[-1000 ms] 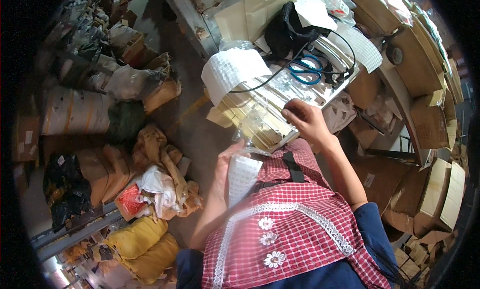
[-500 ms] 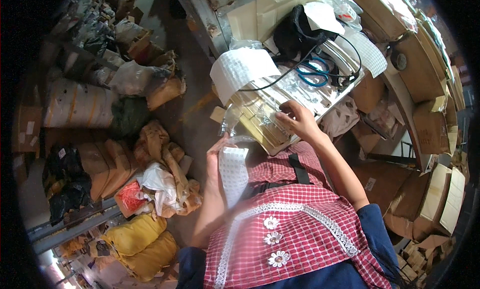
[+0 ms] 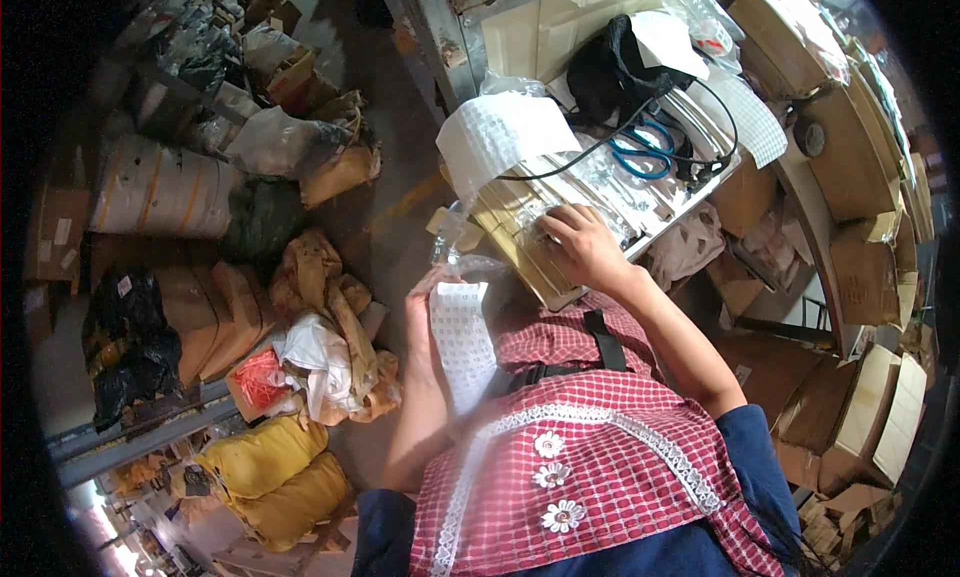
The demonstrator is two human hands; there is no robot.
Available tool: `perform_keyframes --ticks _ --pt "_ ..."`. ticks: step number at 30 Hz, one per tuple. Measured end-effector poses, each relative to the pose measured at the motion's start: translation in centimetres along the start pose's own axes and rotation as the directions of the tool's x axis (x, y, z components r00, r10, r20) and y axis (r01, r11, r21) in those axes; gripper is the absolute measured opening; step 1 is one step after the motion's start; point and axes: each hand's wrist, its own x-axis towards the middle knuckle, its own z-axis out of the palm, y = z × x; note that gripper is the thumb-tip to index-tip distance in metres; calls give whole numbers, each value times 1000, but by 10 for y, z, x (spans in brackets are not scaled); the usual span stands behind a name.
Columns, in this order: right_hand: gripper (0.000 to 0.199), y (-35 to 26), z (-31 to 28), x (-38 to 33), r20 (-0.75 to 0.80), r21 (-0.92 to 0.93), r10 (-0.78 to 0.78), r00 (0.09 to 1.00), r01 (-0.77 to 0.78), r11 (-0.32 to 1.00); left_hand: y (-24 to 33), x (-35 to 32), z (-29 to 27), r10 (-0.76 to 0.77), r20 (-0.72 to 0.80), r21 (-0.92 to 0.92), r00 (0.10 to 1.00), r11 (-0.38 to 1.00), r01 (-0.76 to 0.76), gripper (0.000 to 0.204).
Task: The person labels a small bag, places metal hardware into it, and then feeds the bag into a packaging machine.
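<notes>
Seated person, red checked apron, working at a cluttered bench (image 3: pixel 700 192).

Landmark: the stack of clear-bagged tan packets (image 3: pixel 545 232) at the bench's near edge.

Left hand (image 3: pixel 428 302), just below and left of the stack, holds a long white sticker strip (image 3: pixel 462 342) upright; grip closed on the strip's upper end, thumb side pinching, the strip hanging down toward the lap. A bit of clear film (image 3: pixel 455 257) sits just above that hand, touching the stack's corner; whether the hand also holds it I cannot tell.

Right hand (image 3: pixel 585 247) lies flat on top of the stack, fingers spread and pressed down, not closed round anything.

Above the stack: a curled white sheet of the same dotted stickers (image 3: pixel 505 132). Right of it, blue-handled scissors (image 3: pixel 645 152) and a black cable, black bag (image 3: pixel 615 67) behind.

Progress, as judged: many stickers are left on strip and sheet, and the stack is thick; no clearly finished pile shows. Work looks mid-run, with much left.
</notes>
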Motion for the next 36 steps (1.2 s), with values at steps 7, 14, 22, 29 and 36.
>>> perform_keyframes --ticks 7,14,22,29,36 --pt "32 4 -26 -18 -39 676 479 877 -331 659 9 -1 -5 -12 67 -172 998 985 23 26" --pt "25 -16 -41 -24 -38 840 537 843 -264 473 20 -14 31 9 82 -65 997 998 -4 19" --pt "17 -87 -65 13 -17 635 37 999 -17 772 15 -11 56 185 -48 94 981 979 -180 14" --pt "27 -105 -61 29 44 509 -4 999 -19 860 12 -22 62 274 -83 94 958 959 -266 12" --pt "31 -110 -48 17 100 611 73 992 -120 783 8 -25 63 313 -182 166 932 944 -285 11"
